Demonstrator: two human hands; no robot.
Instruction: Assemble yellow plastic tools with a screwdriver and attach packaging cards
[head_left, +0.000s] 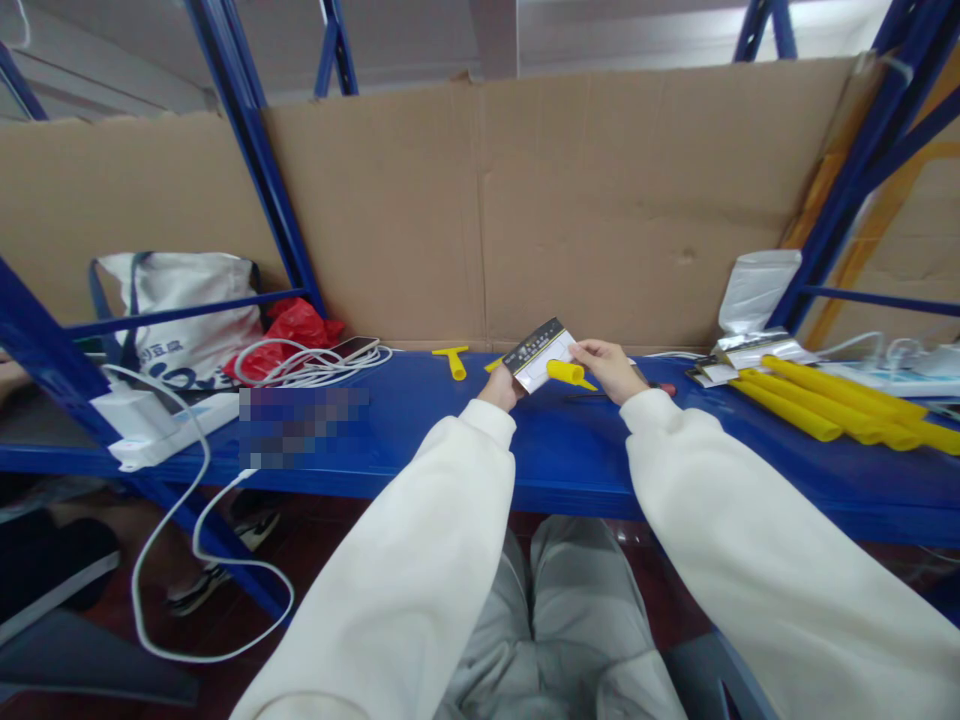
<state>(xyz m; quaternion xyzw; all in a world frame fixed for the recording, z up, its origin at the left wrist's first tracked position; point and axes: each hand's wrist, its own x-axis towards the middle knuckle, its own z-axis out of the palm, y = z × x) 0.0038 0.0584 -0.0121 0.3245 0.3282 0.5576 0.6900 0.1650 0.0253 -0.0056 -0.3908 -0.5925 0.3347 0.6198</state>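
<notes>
My left hand (501, 389) is closed on the lower left edge of a small flat packet (529, 358), black with pale print along the top and whitish silver below. At the packet's right side, my right hand (611, 368) is closed around part of a yellow T-shaped plastic piece (565, 373). Its round tube lies in front of the packet; its crossbar is partly under my fingers. Whether those fingers also pinch the packet, I cannot tell. Another yellow T-shaped piece (455, 362) rests on the blue table (570, 450), left of my hands. Something yellow shows beside my left hand.
Several yellow tubes (825, 400) lie at the right by silver packets (761, 345). A red-handled tool (661, 388) is behind my right wrist. White cables (300, 362), a power strip (176, 430) and a cloth bag (180, 310) occupy the left. Cardboard (600, 200) stands behind.
</notes>
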